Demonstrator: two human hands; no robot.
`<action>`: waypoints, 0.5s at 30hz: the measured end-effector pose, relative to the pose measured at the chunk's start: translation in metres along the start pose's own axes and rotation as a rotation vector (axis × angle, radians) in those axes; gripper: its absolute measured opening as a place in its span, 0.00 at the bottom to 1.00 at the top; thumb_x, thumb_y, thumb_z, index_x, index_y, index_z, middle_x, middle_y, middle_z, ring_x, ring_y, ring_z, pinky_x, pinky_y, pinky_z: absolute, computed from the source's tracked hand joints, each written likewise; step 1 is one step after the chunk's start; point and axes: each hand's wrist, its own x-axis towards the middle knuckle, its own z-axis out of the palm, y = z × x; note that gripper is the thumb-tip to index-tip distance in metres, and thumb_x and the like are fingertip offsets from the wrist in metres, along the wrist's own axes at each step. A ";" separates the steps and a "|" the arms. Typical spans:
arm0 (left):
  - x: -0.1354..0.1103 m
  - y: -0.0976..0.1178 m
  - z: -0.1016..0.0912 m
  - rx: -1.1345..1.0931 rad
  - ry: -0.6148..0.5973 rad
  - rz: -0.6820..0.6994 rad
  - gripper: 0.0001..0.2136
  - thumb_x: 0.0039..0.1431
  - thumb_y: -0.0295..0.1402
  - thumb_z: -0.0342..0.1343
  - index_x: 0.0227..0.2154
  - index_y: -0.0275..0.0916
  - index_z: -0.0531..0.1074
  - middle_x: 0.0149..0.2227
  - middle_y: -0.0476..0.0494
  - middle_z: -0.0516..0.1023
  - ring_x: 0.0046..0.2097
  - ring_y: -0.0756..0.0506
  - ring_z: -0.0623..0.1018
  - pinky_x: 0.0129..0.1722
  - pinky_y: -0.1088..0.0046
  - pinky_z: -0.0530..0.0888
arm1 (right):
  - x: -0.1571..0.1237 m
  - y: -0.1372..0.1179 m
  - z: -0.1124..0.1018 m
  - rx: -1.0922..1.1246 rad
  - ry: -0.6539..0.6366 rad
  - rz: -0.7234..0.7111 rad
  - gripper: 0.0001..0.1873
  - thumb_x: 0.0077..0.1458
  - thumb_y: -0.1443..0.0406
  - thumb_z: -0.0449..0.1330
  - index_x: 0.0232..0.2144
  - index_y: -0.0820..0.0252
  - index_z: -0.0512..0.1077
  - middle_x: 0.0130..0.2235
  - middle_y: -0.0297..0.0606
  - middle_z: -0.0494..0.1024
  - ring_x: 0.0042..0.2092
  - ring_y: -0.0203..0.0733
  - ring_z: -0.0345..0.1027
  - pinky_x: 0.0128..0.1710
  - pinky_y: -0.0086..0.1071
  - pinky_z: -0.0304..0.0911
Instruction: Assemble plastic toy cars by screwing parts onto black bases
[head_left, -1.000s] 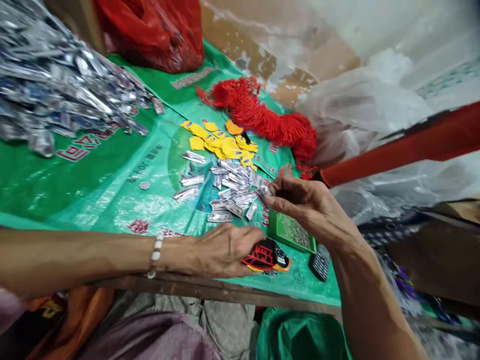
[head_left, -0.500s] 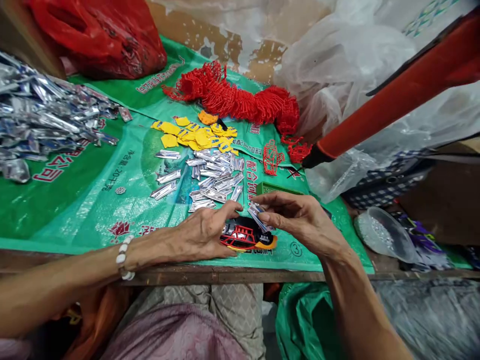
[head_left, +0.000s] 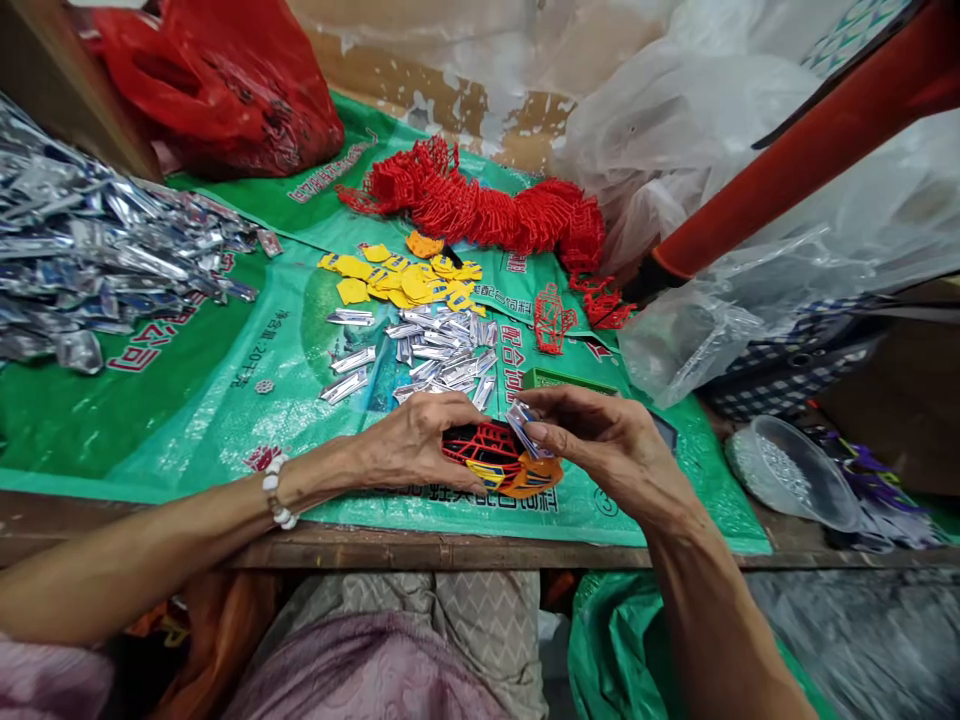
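Note:
My left hand (head_left: 409, 445) is closed around a small toy car (head_left: 499, 462) with a red lattice shell and an orange base, tipped up off the green woven sheet (head_left: 187, 400). My right hand (head_left: 600, 440) pinches a small silver foil piece (head_left: 525, 425) right at the car's top. A scatter of the same silver foil pieces (head_left: 439, 350) lies just beyond my hands. Behind them are yellow cut-out pieces (head_left: 405, 280) and a long heap of red plastic lattice shells (head_left: 487, 205). One loose red shell (head_left: 553, 318) lies to the right of the foil.
A big heap of silver foil wrappers (head_left: 97, 250) fills the left. A red plastic bag (head_left: 217, 80) sits at the back left. A red tube (head_left: 787, 150) slants in from the right over clear plastic bags (head_left: 712, 150). A clear bowl (head_left: 795, 470) sits at right.
The right hand picked a foil piece from the scatter and brought it to the toy car. The left hand has tipped the car up from lying flat. The camera view shifted.

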 end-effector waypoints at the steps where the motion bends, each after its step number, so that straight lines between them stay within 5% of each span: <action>1: 0.000 0.000 0.000 0.001 -0.006 -0.009 0.25 0.50 0.46 0.70 0.45 0.34 0.77 0.39 0.42 0.80 0.40 0.43 0.80 0.42 0.67 0.74 | 0.000 0.001 0.000 -0.018 0.014 0.000 0.16 0.50 0.56 0.70 0.40 0.57 0.81 0.31 0.36 0.79 0.31 0.35 0.70 0.29 0.29 0.66; 8: -0.003 -0.003 0.001 -0.084 0.046 -0.091 0.35 0.45 0.45 0.73 0.54 0.35 0.71 0.48 0.38 0.81 0.48 0.39 0.81 0.49 0.61 0.76 | 0.000 0.004 0.002 0.027 -0.005 0.043 0.20 0.48 0.54 0.70 0.41 0.58 0.81 0.32 0.37 0.79 0.31 0.37 0.69 0.30 0.31 0.67; 15: -0.002 -0.005 -0.002 -0.152 0.007 -0.154 0.34 0.45 0.41 0.72 0.55 0.34 0.71 0.47 0.39 0.81 0.47 0.39 0.81 0.47 0.61 0.77 | 0.003 0.009 0.003 0.159 0.039 0.040 0.20 0.45 0.55 0.72 0.39 0.59 0.81 0.30 0.36 0.78 0.31 0.36 0.69 0.30 0.29 0.68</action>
